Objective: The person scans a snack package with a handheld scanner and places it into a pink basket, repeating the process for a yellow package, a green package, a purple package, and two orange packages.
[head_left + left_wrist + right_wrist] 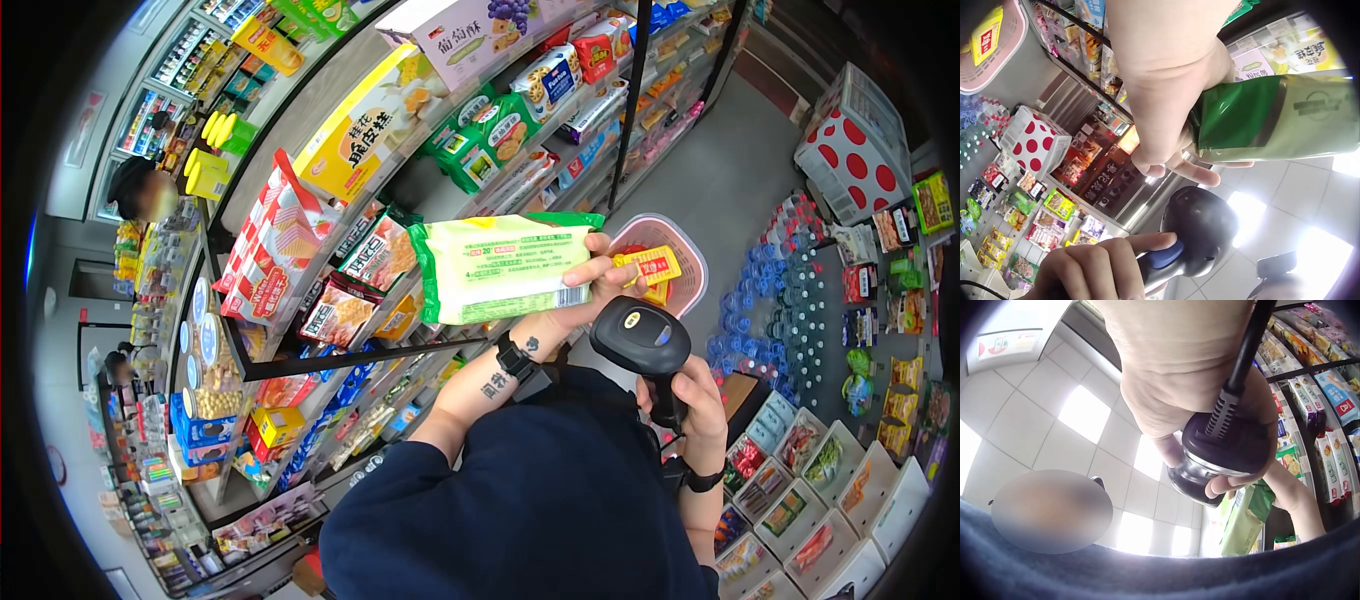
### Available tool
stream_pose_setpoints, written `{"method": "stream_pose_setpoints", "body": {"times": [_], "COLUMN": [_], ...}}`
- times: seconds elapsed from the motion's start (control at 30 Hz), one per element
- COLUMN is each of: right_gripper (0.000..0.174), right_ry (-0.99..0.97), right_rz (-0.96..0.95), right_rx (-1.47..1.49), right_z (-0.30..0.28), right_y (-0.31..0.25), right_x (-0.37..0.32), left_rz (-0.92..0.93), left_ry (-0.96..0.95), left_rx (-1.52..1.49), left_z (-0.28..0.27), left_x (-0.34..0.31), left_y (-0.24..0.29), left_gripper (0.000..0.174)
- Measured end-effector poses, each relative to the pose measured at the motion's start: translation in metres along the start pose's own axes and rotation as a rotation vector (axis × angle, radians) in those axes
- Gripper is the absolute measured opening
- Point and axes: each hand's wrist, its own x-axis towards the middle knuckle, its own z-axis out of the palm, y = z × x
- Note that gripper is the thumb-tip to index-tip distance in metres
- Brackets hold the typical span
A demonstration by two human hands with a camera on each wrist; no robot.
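A light green snack pack with dark green ends is gripped at one end by my left hand, in front of the shelves. Its printed side faces up in the head view, and a barcode shows near my fingers. Close by, my right hand grips a black barcode scanner by its handle, the head beside my left wrist. In the left wrist view, the index finger lies at the scanner's blue trigger. A cable runs from the handle's base in the right wrist view.
Shelves of boxed and bagged snacks stand beside the pack. Below my left hand is a pink basket holding yellow packs. Bottles, a red-dotted box and white bins stand to the right.
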Motion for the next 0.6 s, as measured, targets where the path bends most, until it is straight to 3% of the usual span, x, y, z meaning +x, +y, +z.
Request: {"method": "stream_pose_setpoints", "body": {"times": [0.6], "right_gripper": [0.054], "right_ry": [-0.008], "right_rz": [-0.019], "right_rx": [-0.002], "right_z": [-0.006], "right_y": [-0.002], "right_x": [-0.011], "left_rz": [0.026], "left_ry": [0.037], "left_rx": [-0.084], "left_z": [0.007], "left_x": [0.005], "left_y": [-0.017], "left_gripper": [0.034]}}
